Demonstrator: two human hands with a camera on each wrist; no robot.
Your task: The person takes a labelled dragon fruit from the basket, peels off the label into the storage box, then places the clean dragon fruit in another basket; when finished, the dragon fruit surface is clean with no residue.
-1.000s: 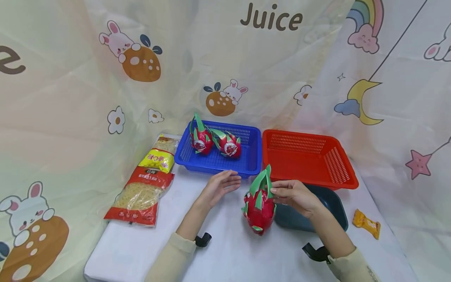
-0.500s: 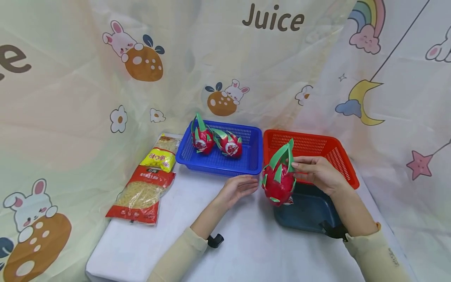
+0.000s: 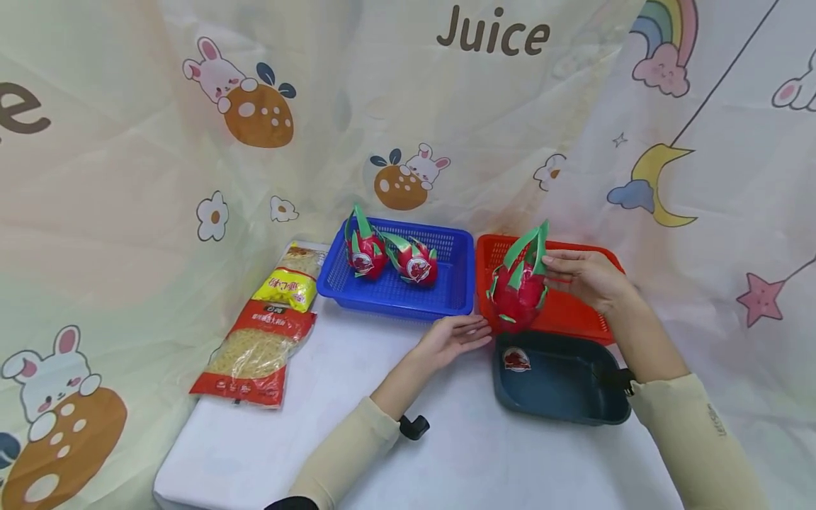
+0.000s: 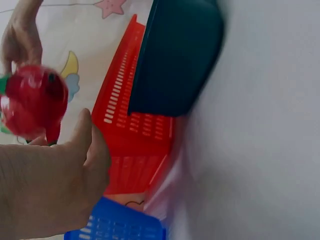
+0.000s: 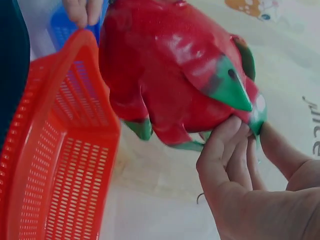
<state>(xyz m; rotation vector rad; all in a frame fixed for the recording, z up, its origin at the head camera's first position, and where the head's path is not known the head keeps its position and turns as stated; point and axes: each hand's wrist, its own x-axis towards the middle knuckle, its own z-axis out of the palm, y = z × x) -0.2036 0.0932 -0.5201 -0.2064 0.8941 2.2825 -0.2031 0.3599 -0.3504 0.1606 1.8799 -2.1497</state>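
Near perforated basket (image 3: pixel 567 320), glossy pitaya (image 3: pixel 519 295)

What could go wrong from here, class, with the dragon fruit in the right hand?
The right hand pinches the dragon fruit by its leafy end, so it could slip, and the left hand isn't gripping it.
The dark tray sits close in front of the red basket, so a dropped fruit might hit either rim.

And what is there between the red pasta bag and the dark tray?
The head view shows only white tablecloth there, with the left hand and forearm above it.
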